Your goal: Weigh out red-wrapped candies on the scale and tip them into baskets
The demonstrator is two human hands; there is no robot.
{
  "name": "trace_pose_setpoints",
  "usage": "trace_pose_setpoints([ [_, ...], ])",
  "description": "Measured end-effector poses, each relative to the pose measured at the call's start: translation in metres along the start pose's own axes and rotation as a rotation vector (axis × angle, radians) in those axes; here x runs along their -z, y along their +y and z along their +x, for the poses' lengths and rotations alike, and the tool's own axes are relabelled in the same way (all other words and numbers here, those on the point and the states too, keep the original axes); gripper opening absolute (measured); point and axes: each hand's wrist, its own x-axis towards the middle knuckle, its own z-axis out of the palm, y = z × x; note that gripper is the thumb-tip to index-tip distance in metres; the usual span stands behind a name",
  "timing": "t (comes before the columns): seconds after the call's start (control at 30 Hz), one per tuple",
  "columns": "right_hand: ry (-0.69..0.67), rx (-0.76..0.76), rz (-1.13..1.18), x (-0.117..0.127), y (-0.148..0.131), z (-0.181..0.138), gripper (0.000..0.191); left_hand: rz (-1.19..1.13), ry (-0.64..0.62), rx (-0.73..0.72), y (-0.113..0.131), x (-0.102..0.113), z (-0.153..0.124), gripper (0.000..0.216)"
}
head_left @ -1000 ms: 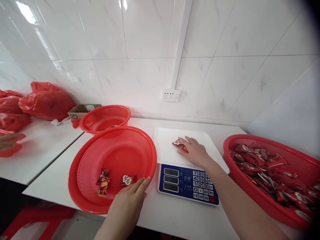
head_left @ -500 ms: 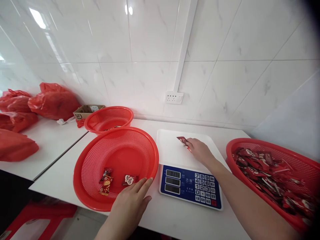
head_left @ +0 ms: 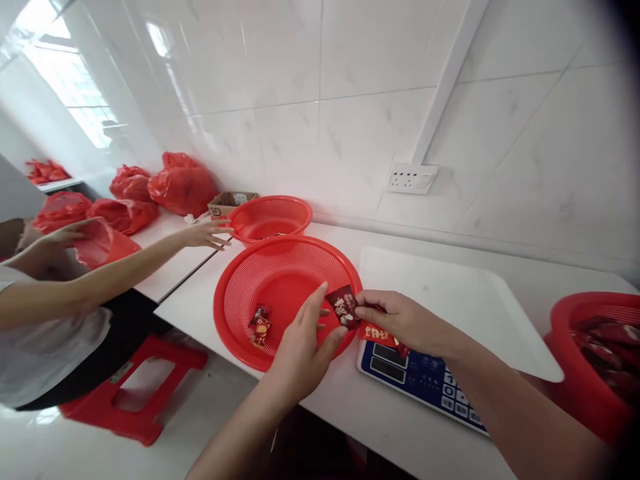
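Observation:
My right hand (head_left: 397, 319) pinches small wrapped snack packets between thumb and fingers, above the near left corner of the scale. One is a dark red packet (head_left: 344, 305) with pale lettering; below it hangs a brighter red packet (head_left: 374, 333). Just left of them, my left hand (head_left: 303, 343) is open, thumb and fingers apart, over the right part of a red mesh basket (head_left: 231, 280). A few small wrapped packets (head_left: 260, 328) lie inside that basket on its left. The scale (head_left: 425, 280) has a white pan and a blue keypad panel, partly covered by my right arm.
At right, a red basket (head_left: 563, 320) holds many dark red packets. Another red basket (head_left: 300, 210) and a cardboard box (head_left: 223, 203) stand behind. A co-worker's arm (head_left: 125, 263) reaches toward the rear basket, near red plastic bags (head_left: 183, 187). A red stool (head_left: 150, 400) is below.
My right hand has left the scale pan with packets, moving toward my left hand. My left hand has come off the basket rim. The view has swung left, and a co-worker has come into sight.

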Motion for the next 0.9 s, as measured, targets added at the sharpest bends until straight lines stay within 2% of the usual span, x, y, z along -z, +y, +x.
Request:
trace_pose_setpoints([
  [0.07, -0.074, 0.016, -0.012, -0.011, -0.003, 0.006, 0.026, -0.093, 0.063, -0.002, -0.001, 0.001, 0.004, 0.054],
  [0.13, -0.053, 0.01, -0.026, -0.019, -0.002, 0.013, 0.026, -0.101, 0.147, 0.001, -0.006, 0.004, 0.006, 0.048],
  [0.27, 0.202, -0.082, -0.016, -0.025, 0.002, 0.032, 0.039, 0.119, 0.283, -0.003, -0.018, 0.016, 0.009, 0.047],
  [0.33, 0.286, -0.099, 0.077, -0.025, 0.001, 0.04, 0.047, 0.25, 0.292, -0.024, -0.021, 0.022, 0.008, 0.051],
  [0.43, 0.344, -0.04, 0.178, -0.025, 0.001, 0.044, 0.054, 0.359, 0.28, -0.093, -0.015, 0.023, 0.002, 0.051],
  [0.5, 0.35, 0.009, 0.17, -0.023, 0.005, 0.04, 0.055, 0.382, 0.198, -0.193, -0.008, 0.017, -0.005, 0.047],
  [0.63, 0.341, 0.032, 0.127, -0.017, 0.022, 0.015, 0.048, 0.515, -0.125, -0.386, 0.0, -0.003, -0.016, 0.039],
  [0.73, 0.382, -0.017, 0.092, -0.009, 0.035, -0.014, 0.046, 0.658, -0.26, -0.353, -0.002, -0.014, -0.014, 0.043],
  [0.9, 0.507, -0.162, 0.047, 0.006, 0.048, -0.076, 0.048, 0.729, -0.348, -0.236, -0.003, -0.012, -0.005, 0.058],
])
